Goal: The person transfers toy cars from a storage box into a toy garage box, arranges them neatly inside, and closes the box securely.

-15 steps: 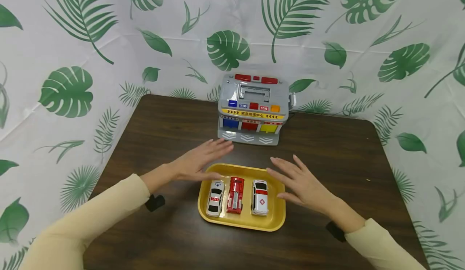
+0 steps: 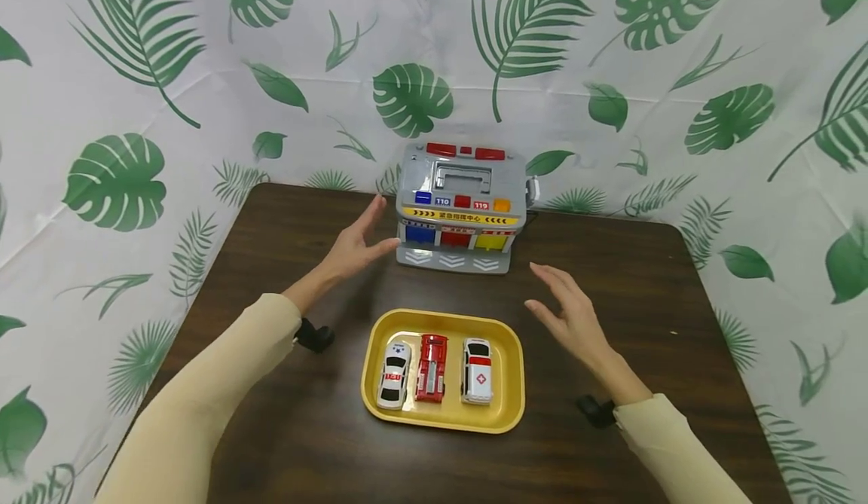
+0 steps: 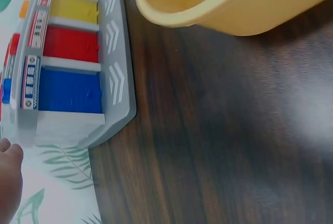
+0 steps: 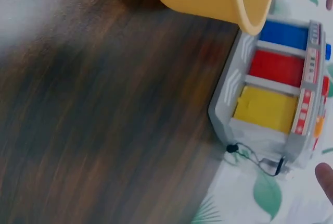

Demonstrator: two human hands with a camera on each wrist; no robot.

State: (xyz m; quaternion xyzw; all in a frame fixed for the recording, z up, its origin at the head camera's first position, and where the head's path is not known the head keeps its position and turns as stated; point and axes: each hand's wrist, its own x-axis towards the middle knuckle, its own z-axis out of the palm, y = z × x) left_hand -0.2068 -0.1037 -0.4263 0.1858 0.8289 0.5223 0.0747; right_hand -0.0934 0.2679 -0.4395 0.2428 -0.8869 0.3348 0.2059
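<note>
Desk: the dark wood-grain desk (image 2: 305, 444) spread out on every side of the tray; its near edge ran out of the head view, and pale glare washed out patches in both wrist views.
Sleeves: cream sleeves (image 2: 224, 376) came in left and right of the tray, cut off by the frame bottom.
Tray: the yellow tray (image 2: 503, 383) held a white car (image 2: 394, 376), a red truck (image 2: 431, 368) and an ambulance (image 2: 477, 372), left to right; the wrist views hid nearly all its inside.
Right hand: the right hand (image 2: 573, 317) hung beyond the tray's right end, grip loosely parted, holding nothing.
Left hand: the left hand (image 2: 350, 249) reached beyond the tray's left end, grip wide, thumb well off the fingers, nothing held; whether the thumb touched the station could not be told.
Station: the grey toy station (image 2: 461, 186), with blue, red and yellow doors, stood behind the tray.
Room: a white leaf-print cloth (image 2: 325, 135) hung behind the tray and station, cropped at the top.
</note>
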